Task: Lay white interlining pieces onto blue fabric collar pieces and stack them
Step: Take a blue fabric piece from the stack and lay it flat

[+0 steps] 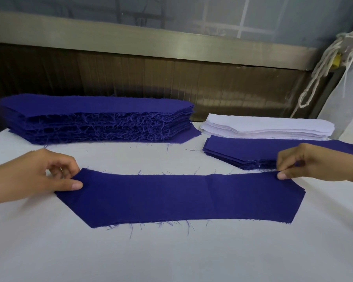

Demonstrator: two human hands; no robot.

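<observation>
A long blue collar piece (177, 197) with frayed edges lies flat across the middle of the white table. My left hand (47, 176) pinches its upper left corner between thumb and fingers. My right hand (312, 164) pinches its upper right corner the same way. A tall stack of blue collar pieces (94, 121) stands at the back left. A stack of white interlining pieces (269, 128) sits at the back right, on top of a lower pile of blue pieces (236, 152) that fans out toward me.
The white table (171, 253) stretches toward me below the collar piece. A brown slatted panel (171, 78) with a metal ledge runs behind the stacks. White cords (322, 70) hang at the far right.
</observation>
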